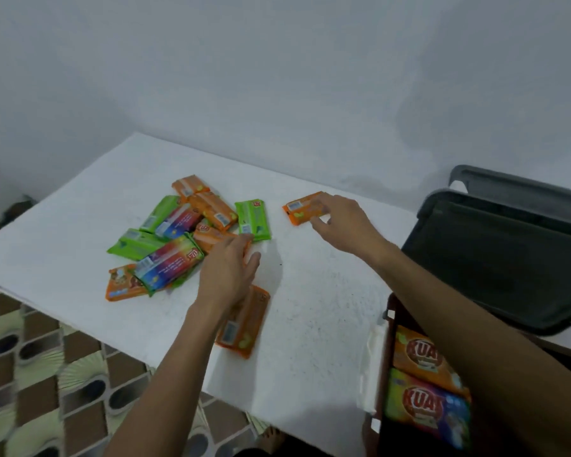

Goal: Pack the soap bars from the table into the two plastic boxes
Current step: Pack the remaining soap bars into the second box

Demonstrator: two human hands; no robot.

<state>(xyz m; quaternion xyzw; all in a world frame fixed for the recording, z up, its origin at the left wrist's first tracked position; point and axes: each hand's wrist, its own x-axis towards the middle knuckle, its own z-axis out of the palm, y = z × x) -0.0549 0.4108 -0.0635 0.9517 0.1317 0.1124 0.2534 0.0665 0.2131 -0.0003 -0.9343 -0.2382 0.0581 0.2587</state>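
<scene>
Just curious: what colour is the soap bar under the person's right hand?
Orange, with a small white label; the soap bar shows clearly in the head view, under the right hand.

Wrapped soap bars [178, 235] lie heaped; two fill one box [388, 357].

Six orange soap bars [244, 324] on the table, three green [254, 220], two rainbow-coloured [168, 263], two boxed

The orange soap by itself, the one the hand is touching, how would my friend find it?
Start at the white table and skip the big pile of soap bars. Look right, toward the dark box. The orange soap bar lies alone there, under the right hand's fingertips, touching no other bar.
</scene>
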